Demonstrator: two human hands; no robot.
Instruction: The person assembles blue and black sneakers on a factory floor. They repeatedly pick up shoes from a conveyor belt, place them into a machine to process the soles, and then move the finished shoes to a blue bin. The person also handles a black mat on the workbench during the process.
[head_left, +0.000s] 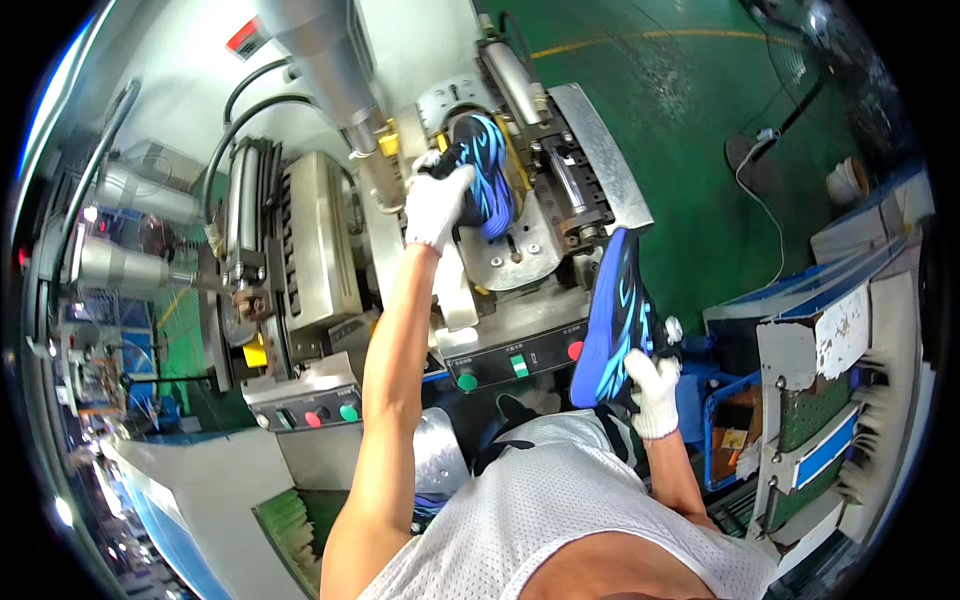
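Note:
In a white knit glove, my left hand [438, 203] is closed on the dark edge of a black and blue sneaker [490, 172]. This sneaker lies over the metal bed [512, 250] of a press machine, below a thick metal cylinder [318, 62]. Off the machine's right front corner, a second sneaker [612, 325] of the same colours is held up, toe pointing away from me. My right hand [655, 394], gloved alike, grips it near its lower end. Part of the right fingers is hidden behind the shoe.
Along the machine's front runs a control panel [515, 358] with green and red buttons. A second press unit [315, 240] stands at left. Beyond the machine lies green floor [640, 90], with a stand fan [790, 110] at far right. A blue crate [715, 430] and a brush-edged rack [820, 400] are at my right.

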